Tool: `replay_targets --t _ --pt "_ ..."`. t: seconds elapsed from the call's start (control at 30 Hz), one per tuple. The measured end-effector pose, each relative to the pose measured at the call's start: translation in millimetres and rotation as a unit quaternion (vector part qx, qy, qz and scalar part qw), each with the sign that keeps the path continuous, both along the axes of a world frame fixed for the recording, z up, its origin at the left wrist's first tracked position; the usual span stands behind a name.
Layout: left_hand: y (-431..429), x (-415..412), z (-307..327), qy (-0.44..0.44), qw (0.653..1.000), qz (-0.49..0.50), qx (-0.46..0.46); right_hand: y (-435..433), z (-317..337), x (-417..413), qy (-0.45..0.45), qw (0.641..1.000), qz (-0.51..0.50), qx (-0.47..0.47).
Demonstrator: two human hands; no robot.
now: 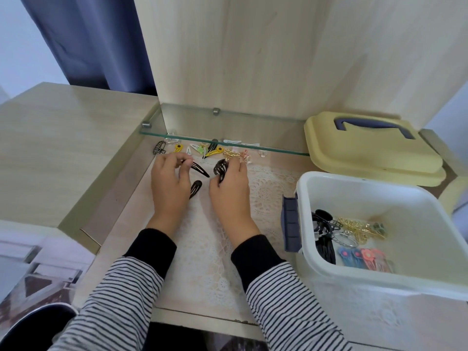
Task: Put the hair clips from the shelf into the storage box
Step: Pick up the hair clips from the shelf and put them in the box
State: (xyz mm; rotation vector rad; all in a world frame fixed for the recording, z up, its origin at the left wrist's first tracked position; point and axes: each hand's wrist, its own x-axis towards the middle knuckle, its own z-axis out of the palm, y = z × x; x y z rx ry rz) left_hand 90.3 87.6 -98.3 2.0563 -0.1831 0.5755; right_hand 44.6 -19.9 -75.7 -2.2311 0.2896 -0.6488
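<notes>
Collection step, judged partly done. Near right, the open storage box (367, 198) already holds several clips on its floor. At centre, over the lace mat (268, 193), the left grip (168, 183) pinches a black snap clip (200, 170) by one end. The right grip (229, 196) is curled round a black claw clip (219, 168). Both are narrow and loaded. A second snap clip (195, 189) lies loose on the mat between them. Farther back, a row of clips (210, 151) remains under the front edge of the glass shelf (253, 122); the yellow lid (367, 153) rests behind the box. The next move probably calls for carrying both held clips right, over the box rim, and releasing them.
</notes>
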Motion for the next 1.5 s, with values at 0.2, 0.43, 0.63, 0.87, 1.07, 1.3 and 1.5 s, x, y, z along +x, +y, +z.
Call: replay_targets --t 0.2,0.43,0.63,0.87,1.07,1.3,1.5 --pt "0 -10 10 -0.006 0.999 0.028 -0.036 9 33 -23 -0.019 0.999 0.035 0.013" --pt "-17 -35 48 -0.001 0.982 -0.026 -0.188 -11 91 -52 -0.043 0.996 0.073 0.020" --pt "-55 -68 107 -0.021 0.969 -0.105 -0.224 -88 156 -90 0.005 0.990 0.124 0.070" --pt "-103 -92 147 0.087 0.945 -0.269 -0.164 -194 171 -117 0.186 0.972 0.140 -0.030" --pt "-137 -105 157 0.218 0.884 -0.412 0.028 -235 141 -126 0.407 0.874 0.198 -0.178" --pt "-185 -116 141 0.256 0.789 -0.400 0.391 -242 109 -122 0.381 0.868 0.186 -0.259" --pt "-202 -127 124 0.253 0.720 -0.387 0.518 -244 87 -120 0.332 0.862 0.158 -0.349"
